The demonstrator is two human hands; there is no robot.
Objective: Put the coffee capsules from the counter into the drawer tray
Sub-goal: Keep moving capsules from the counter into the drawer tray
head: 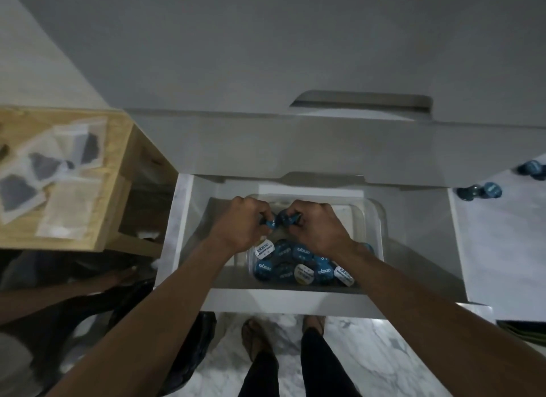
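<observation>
Both hands curled over clear tray (pixel 373 216) in open drawer (pixel 180 234): left hand (pixel 240 223) and right hand (pixel 319 226) each gripping blue capsules (pixel 272 223). More capsules on counter (pixel 484 190) at right.

Drawer tray (pixel 373 216): clear glossy plastic. Coffee capsules (pixel 298 263): blue, printed foil-like lids. Worktop (pixel 508 249): pale smooth marble look. Crate (pixel 118 160): raw matt wood.

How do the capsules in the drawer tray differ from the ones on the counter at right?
The tray capsules are many, packed close, lids up, some lids white; the counter capsules are few, scattered apart and lie on their sides. The tray capsules sit in the clear tray near both hands; the counter capsules lie on bare marble, untouched. Both groups are mostly blue.
</observation>
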